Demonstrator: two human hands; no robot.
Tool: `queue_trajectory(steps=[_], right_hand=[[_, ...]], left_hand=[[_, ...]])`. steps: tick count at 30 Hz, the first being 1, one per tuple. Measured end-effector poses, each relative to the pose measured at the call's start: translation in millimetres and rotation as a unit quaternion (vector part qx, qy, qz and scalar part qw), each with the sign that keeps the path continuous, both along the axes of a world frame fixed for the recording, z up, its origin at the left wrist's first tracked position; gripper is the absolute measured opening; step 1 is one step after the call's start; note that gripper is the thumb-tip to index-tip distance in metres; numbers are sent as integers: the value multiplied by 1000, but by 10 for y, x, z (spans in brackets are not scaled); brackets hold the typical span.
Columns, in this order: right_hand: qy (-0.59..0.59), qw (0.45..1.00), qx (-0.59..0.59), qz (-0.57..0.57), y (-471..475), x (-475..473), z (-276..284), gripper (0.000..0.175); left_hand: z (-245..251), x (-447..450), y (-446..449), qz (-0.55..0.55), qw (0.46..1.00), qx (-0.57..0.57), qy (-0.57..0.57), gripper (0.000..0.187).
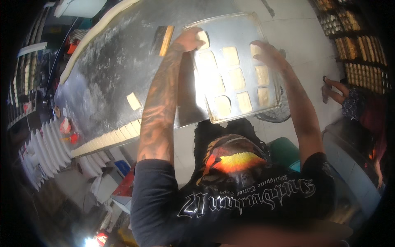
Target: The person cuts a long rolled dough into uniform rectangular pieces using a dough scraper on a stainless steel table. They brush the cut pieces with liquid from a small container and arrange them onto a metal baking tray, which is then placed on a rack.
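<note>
A metal baking tray [213, 119] lies before me with its left side over the work table, bearing rows of flat dough pieces [230, 55]. My left hand [190, 39] grips a dough piece [203, 39] at the tray's far left corner. Near the far right side, my right hand [266, 53] has its fingers on another dough piece [255, 51]. A single dough piece [134, 101] lies on the floured table left of my left forearm, and a long row of cut dough pieces [108, 138] runs along the table's near edge.
A scraper-like tool with a wooden edge [166, 40] lies left of the tray. A long dough rope [92, 35] follows the table's far left edge. A fan [274, 112] stands under the tray's right side. Bread racks [364, 49] and a person's legs [336, 89] are at right.
</note>
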State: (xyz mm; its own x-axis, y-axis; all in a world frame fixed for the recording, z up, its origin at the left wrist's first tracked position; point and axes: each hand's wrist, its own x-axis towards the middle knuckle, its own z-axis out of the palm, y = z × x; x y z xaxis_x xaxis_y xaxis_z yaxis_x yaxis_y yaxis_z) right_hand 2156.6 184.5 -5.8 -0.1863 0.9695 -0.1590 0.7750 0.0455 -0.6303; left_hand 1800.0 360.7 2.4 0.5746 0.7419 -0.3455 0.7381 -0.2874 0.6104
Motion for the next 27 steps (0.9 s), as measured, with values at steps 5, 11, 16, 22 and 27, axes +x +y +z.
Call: queue_trajectory(steps=[5,11,16,22,27], right_hand=[[-8,976,133,-174,-249,-435,-148,55],[218,974,52,18,-909,-2296,-315,43],[260,940,12,219,-1009,-4537,-340,68],[77,961,-50,262,-1009,-5603,-249,56],[69,960,-81,259,-935,-5621,-493,46]], left_hand=[[-106,-402,-628,135,963,215,-88,60],[15,-2458,-1601,262,952,158,11,46],[163,-3531,-1735,176,968,90,156,55],[73,-3838,-1780,162,971,111,135,59],[-23,-3984,-1734,171,967,140,126,45]])
